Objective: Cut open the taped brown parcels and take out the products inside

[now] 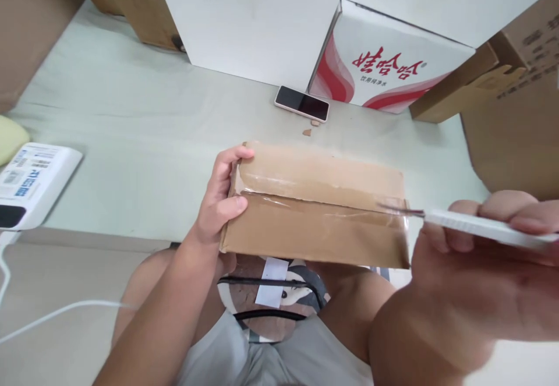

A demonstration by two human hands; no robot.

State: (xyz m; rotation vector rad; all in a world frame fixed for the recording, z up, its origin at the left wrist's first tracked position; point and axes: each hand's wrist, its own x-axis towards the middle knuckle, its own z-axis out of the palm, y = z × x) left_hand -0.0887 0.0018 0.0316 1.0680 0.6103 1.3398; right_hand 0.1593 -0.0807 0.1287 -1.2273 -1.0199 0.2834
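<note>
My left hand (pixel 222 194) grips the left end of a brown cardboard box (pixel 310 229), thumb on the near panel and fingers round the far side. Clear tape runs along the box's middle seam, with a dark gap visible under its edge. In my right hand (pixel 471 281) is a slim craft knife (pixel 480 227) with a white handle, its fingers closed round it. The blurred blade points left over the right end of the seam; whether it touches the tape I cannot tell. The box is held tilted at the table's near edge, above my lap.
On the pale green tabletop (pixel 131 141) lie a dark-screened device (pixel 302 104) and small cardboard scraps (pixel 307 133). White boxes (pixel 257 19) and a red-and-white carton (pixel 384 60) stand behind. A white labelled device (pixel 39 179) with a cable sits at left, cardboard boxes (pixel 515 118) at right.
</note>
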